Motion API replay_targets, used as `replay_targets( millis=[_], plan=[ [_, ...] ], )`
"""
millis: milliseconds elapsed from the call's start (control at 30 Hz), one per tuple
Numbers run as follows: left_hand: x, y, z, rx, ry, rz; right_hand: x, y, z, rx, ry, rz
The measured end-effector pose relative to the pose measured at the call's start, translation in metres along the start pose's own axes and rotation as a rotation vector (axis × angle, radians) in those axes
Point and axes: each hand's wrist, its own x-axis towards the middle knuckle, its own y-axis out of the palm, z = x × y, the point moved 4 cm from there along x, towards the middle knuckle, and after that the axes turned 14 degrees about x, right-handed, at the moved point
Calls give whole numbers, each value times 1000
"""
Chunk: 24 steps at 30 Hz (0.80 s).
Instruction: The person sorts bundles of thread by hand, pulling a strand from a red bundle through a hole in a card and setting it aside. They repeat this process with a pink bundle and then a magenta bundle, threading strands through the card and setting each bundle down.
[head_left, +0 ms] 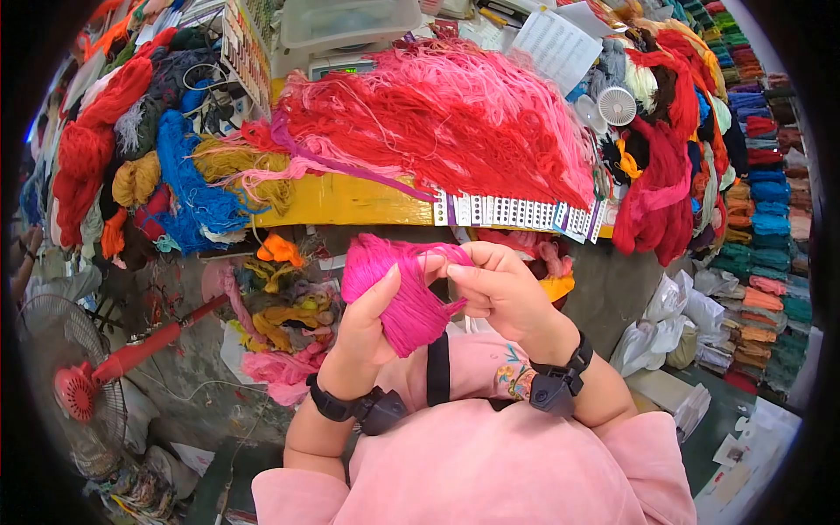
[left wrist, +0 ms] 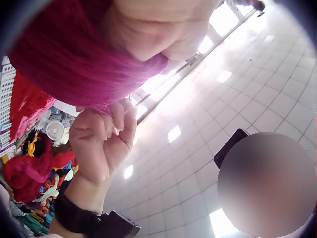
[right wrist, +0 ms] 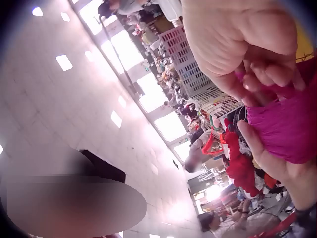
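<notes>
A magenta skein of yarn (head_left: 407, 306) is held in front of the chest in the head view. My left hand (head_left: 367, 319) grips its left side, thumb over the front. At its upper right edge, the fingers of my right hand (head_left: 507, 293) pinch some of the strands. The left wrist view shows the skein (left wrist: 84, 64) close up, with the right hand (left wrist: 101, 141) below it, fingers curled. In the right wrist view the right hand (right wrist: 247, 44) covers part of the skein (right wrist: 285, 129), and the left thumb lies along its lower side.
Red and pink yarn (head_left: 437, 122) lies heaped on the yellow table edge (head_left: 359, 201) beyond the hands, with a row of hole-punched cards (head_left: 516, 213). A small white fan (head_left: 617, 106) stands at the right. A red-based fan (head_left: 77, 391) is at the lower left; plastic bags (head_left: 652, 337) lie right.
</notes>
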Motion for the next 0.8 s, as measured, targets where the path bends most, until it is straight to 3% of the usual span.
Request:
replay_targets(
  millis=[100,200,433,633,800],
  plan=[
    [0,4,-1,86,-30,-146,2,4,-1,-197,-46,-112],
    [0,6,-3,153,-38,-138,8,6,-4,-323,-65,-105],
    [-2,8,-8,234,-16,-130,14,8,-9,-288,-50,-109],
    [0,8,-9,123,-32,-103,10,0,-4,-190,-46,-108],
    [2,2,-7,116,-38,-29,6,-3,-2,13,-38,50]
  ],
)
